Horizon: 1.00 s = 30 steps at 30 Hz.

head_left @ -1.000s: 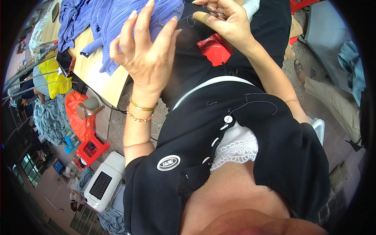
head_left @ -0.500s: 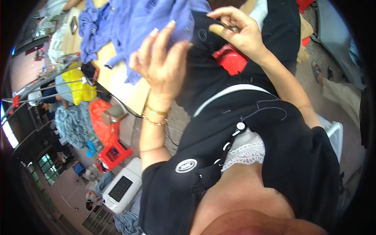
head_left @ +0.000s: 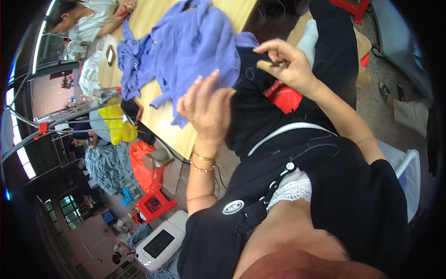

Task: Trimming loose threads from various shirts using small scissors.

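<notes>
A wooden table [head_left: 160,122] carries blue cloth [head_left: 186,51] in a crowded workshop. The left hand [head_left: 206,109] is raised with fingers spread and loose above the cloth's edge. The right hand [head_left: 285,65] pinches a small dark thing [head_left: 278,64], hard to make out.

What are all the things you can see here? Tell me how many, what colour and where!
blue-purple garments: a pile, count unclear, on the table ahead of the hands
wooden table: one, light brown, upper left
small tool: one, dark, kind unclear, pinched in the right hand
red stools: at least two, one on the floor at left, one under the right hand
yellow bag: one, beside the table at left
orange bag: one, below the yellow bag
white machine: one, floor, lower left
co-worker: one, at the table's far end
gold bracelets: two, on the left wrist
left hand: open, raised by the garments
right hand: closed on the small tool
</notes>
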### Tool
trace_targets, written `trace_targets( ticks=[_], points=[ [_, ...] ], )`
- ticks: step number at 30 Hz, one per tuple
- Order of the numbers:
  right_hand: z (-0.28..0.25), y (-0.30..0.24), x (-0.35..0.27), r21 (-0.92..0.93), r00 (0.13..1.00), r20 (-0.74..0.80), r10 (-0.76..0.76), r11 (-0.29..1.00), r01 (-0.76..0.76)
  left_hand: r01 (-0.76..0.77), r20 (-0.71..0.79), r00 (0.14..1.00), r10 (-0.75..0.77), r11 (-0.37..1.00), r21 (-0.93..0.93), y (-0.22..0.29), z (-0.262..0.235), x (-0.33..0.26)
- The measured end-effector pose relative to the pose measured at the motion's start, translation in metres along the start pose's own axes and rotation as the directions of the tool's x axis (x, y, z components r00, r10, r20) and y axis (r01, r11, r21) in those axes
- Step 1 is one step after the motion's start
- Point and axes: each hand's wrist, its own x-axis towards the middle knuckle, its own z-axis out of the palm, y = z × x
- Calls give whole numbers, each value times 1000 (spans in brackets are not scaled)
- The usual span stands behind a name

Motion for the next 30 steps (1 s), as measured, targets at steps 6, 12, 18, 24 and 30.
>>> trace_targets(
  ticks=[6, 12, 18, 24, 30],
  points=[
    [-2, -5, 0, -97, 985, 170, -8, 995, 25, 176, 28, 984, -175, 946, -272, -22, -13, -6],
    [14, -28, 11, -68, 965, 241, -107, 990, 127, 281, -16, 942, -334, 816, -505, -21, -9, 10],
    [22, -14, 13, -54, 961, 235, -144, 986, 160, 285, -38, 923, -383, 745, -603, -12, 0, 23],
    [32, -1, 9, 4, 969, 186, -162, 986, 164, 309, -19, 885, -465, 618, -723, -13, 8, 21],
    [43, 7, 13, -2, 943, 145, -300, 953, 304, 318, -37, 867, -497, 608, -728, -8, 11, 22]
  ],
)
